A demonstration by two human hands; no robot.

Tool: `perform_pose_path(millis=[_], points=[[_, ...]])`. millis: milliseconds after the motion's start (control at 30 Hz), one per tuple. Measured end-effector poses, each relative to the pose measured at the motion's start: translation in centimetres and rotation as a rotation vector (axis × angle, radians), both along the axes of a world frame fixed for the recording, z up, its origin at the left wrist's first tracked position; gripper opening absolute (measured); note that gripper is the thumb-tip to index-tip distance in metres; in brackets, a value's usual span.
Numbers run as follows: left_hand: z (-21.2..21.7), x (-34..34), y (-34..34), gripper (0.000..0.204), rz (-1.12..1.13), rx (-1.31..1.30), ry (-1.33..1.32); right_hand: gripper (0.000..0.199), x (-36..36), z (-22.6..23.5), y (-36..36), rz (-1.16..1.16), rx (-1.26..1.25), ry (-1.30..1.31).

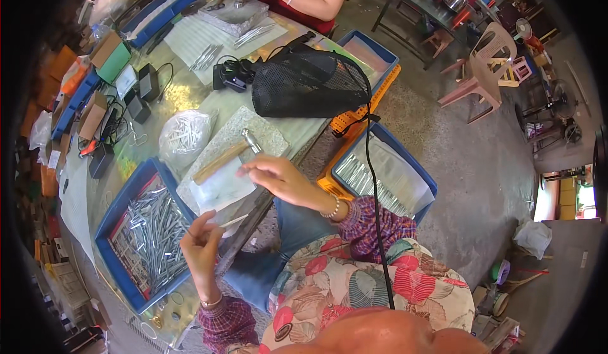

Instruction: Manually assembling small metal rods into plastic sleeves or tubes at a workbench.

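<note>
The left hand [201, 243] pinches a thin metal pin [233, 221], with a blue tray [113, 218] at nine o'clock. The right hand [278, 178] hovers, fingers loosely curled, over a hammer [229, 154].

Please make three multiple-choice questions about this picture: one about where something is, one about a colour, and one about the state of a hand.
1. Where is the black mesh bag?
A. On the table, beyond the wooden hammer
B. On the floor beside the plastic chair
C. Inside the blue tray of metal pins

2. What colour is the tray of metal pins near the left hand?
A. Green
B. Blue
C. Red

3. What is the left hand doing?
A. Lying flat and empty on the table
B. Holding the wooden hammer
C. Pinching a thin pale stick in its fingertips

Answers:
1. A, the bag sits on the table top past the wooden hammer.
2. B, the tray walls are plainly blue.
3. C, a thin pale stick juts from its fingertips; the right hand hovers above, near the hammer.
</note>
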State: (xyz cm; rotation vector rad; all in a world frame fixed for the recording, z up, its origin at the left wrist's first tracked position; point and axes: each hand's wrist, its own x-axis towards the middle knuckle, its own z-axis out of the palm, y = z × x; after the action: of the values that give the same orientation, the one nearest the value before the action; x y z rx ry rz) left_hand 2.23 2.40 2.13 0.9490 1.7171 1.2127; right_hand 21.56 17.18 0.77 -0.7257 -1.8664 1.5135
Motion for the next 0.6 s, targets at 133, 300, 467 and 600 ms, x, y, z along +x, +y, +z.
perform_pose_path(millis=[133, 300, 467, 600], points=[[0.3, 0.9, -1.3, 0.025, 0.11, 0.084, 0.012, 0.021, -0.1, -2.9, -4.0, 0.027, -0.536, 0.345], [-0.8, 2.9, -1.5, 0.016, 0.156, 0.114, 0.195, 0.021, 0.5, -1.7, -6.3, 0.033, -0.777, 0.222], [-0.6, 4.5, 0.4, 0.016, -0.067, 0.21, 0.459, 0.025, 2.0, -2.4, -5.8, -0.139, -0.945, 0.331], [-1.0, 4.8, -0.1, 0.02, -0.044, 0.222, 0.426, 0.025, 2.3, -3.5, -5.8, -0.151, -0.98, 0.379]])
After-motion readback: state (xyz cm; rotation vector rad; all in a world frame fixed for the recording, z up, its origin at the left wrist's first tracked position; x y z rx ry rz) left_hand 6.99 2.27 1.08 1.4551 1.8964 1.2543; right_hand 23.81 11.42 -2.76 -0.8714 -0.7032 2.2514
